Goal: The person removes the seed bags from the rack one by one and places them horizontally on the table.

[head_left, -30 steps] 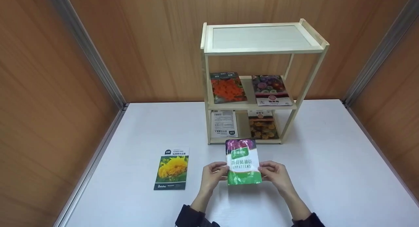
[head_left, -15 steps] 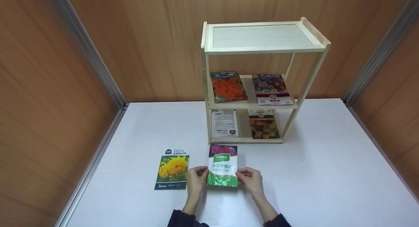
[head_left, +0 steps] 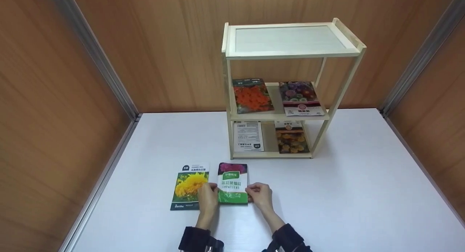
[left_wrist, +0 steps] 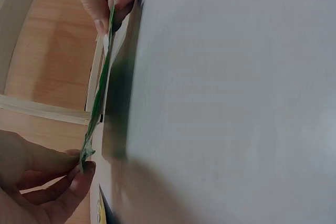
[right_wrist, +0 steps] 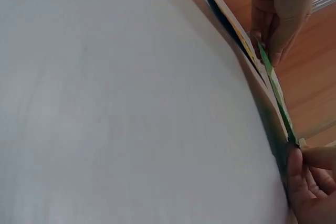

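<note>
Hands pinch a glossy green seed packet (head_left: 233, 183) at its lower corners, left hand (head_left: 208, 198) and right hand (head_left: 260, 196), beside a flat sunflower packet (head_left: 190, 187) on the smooth white counter (head_left: 363, 201).

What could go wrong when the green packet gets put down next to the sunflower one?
The green packet, pinched by the left hand and right hand, hangs just above the table. It might land overlapping the sunflower packet or nudge it crooked. Gripped only at its lower corners, it could also bend or flop.
</note>
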`<state>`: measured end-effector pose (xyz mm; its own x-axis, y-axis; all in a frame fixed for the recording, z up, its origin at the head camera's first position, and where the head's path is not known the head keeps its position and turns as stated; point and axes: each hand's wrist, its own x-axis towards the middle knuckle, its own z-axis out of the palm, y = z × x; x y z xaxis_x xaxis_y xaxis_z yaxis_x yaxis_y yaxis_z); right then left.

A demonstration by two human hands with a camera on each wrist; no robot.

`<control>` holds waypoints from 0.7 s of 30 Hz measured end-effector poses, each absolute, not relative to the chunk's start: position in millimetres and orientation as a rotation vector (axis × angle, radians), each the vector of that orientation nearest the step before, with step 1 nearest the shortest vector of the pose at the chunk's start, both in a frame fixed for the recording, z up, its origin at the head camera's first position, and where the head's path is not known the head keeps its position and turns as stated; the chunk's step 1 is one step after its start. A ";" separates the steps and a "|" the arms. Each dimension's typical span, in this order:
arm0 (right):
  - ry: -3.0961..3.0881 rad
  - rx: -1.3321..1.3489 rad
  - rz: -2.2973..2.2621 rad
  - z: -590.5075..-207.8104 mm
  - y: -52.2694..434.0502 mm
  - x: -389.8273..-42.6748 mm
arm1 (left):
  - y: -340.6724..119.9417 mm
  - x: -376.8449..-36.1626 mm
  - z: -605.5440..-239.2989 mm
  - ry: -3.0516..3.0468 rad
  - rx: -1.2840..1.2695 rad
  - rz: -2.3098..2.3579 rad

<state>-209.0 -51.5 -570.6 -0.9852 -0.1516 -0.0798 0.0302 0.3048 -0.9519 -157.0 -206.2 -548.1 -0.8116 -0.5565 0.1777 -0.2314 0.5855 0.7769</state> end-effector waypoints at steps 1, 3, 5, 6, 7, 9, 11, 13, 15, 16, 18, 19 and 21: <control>2.421 -0.111 -1.751 -570.8 -53.8 -210.0 | -207.0 -158.0 -547.7 -2.421 0.629 -1.076; 2.442 -0.103 -1.725 -570.7 -58.1 -212.4 | -208.3 -159.7 -547.8 -2.433 0.623 -1.034; 2.476 -0.121 -1.684 -570.6 -62.5 -214.8 | -210.0 -160.9 -547.7 -2.453 0.622 -0.989; 2.490 -0.128 -1.668 -570.9 -64.2 -215.8 | -210.6 -161.3 -547.7 -2.462 0.622 -0.975; 2.495 -0.119 -1.654 -570.8 -65.9 -216.7 | -210.9 -161.5 -548.2 -2.469 0.622 -0.969; 2.525 -0.129 -1.626 -570.3 -67.7 -217.5 | -210.6 -161.4 -549.6 -2.475 0.622 -0.991; 2.544 -0.150 -1.612 -569.0 -68.4 -217.5 | -209.6 -161.0 -551.0 -2.467 0.618 -1.021; 2.576 -0.200 -1.606 -566.6 -68.4 -216.8 | -208.1 -160.4 -552.2 -2.446 0.625 -1.073; 2.579 -0.236 -1.595 -565.6 -68.4 -217.5 | -206.6 -160.3 -553.1 -2.456 0.621 -1.049; 2.573 -0.254 -1.593 -565.2 -68.2 -217.9 | -205.8 -160.7 -553.4 -2.470 0.618 -1.006; 2.547 -0.259 -1.586 -564.2 -68.5 -219.0 | -204.7 -162.1 -553.4 -2.497 0.622 -0.930; 2.536 -0.261 -1.583 -563.5 -68.5 -219.4 | -204.2 -162.8 -553.0 -2.528 0.615 -0.853; 2.530 -0.246 -1.545 -562.9 -69.3 -221.1 | -203.4 -165.1 -552.5 -2.558 0.619 -0.772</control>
